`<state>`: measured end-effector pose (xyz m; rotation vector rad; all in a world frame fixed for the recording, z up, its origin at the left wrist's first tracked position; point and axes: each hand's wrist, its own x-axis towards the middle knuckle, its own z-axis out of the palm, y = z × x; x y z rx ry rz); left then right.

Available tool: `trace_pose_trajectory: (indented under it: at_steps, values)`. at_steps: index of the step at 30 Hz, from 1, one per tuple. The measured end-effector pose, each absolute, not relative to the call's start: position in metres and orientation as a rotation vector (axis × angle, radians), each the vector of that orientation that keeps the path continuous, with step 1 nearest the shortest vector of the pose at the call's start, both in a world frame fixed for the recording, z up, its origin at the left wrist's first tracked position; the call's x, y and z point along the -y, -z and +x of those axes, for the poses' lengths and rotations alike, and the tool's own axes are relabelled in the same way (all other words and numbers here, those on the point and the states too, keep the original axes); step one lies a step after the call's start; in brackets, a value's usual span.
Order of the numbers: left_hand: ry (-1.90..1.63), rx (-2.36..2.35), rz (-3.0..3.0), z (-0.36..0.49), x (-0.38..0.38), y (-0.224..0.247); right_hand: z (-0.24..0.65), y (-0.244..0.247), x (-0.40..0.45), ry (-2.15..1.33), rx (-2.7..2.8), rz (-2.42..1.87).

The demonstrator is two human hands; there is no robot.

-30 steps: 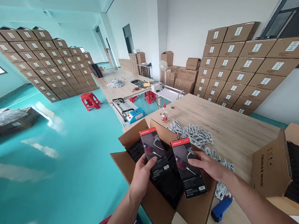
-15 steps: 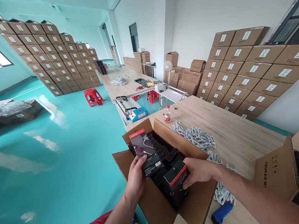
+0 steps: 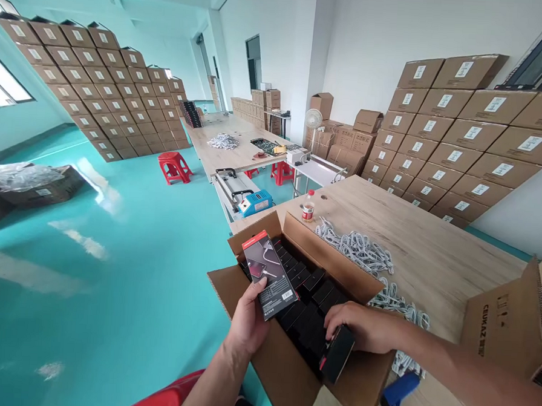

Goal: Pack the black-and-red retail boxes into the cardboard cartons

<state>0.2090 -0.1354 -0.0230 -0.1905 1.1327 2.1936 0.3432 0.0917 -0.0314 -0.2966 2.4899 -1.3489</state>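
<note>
My left hand (image 3: pixel 248 317) grips a black retail box with a red top band and a printed cable picture (image 3: pixel 267 277), holding it upright above the carton's near-left side. My right hand (image 3: pixel 359 326) curls over a second black box with a red edge (image 3: pixel 338 354), which stands at the near end of the open cardboard carton (image 3: pixel 317 239). Rows of black boxes (image 3: pixel 306 299) fill the carton, packed on edge. The lower part of the right-hand box is hidden inside the carton.
The carton rests at the edge of a wooden table (image 3: pixel 432 248), which holds white bundled cables (image 3: pixel 357 250), a small bottle (image 3: pixel 307 208) and a blue tape dispenser (image 3: pixel 400 392). A second carton (image 3: pixel 503 318) stands at right. Stacked cartons line the walls.
My right hand has lowered its box from above the carton into the near end. My left hand still holds its box. The view has shifted slightly.
</note>
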Motion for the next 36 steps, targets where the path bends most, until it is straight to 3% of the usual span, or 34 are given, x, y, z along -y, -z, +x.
trace_pose_trajectory:
  at_steps: [5,11,17,21,27,30,34,36]
  values:
    - [-2.211,-1.058,-0.132,0.212,0.135,0.024,0.360,0.012,-0.097,0.974,-2.608,-0.095]
    - [-2.219,-1.070,-0.042,0.212,0.133,0.031,0.359,-0.005,-0.085,1.031,-2.503,-0.067]
    - [-2.176,-1.194,0.147,0.215,0.137,0.032,0.349,-0.001,-0.078,0.694,-2.568,-0.155]
    - [-2.161,-1.319,0.320,0.218,0.138,0.032,0.342,-0.018,-0.080,0.825,-2.484,-0.028]
    - [-2.036,-1.439,0.532,0.221,0.133,0.029,0.333,0.007,-0.068,0.269,-2.595,0.182]
    - [-1.895,-1.499,0.686,0.226,0.131,0.027,0.338,0.007,-0.086,0.615,-2.617,0.252]
    - [-1.614,-1.785,0.917,0.238,0.124,0.020,0.349,-0.016,-0.115,1.648,-2.442,0.160]
    - [-1.460,-1.861,1.059,0.242,0.118,0.012,0.355,-0.024,-0.122,1.954,-2.341,0.064]
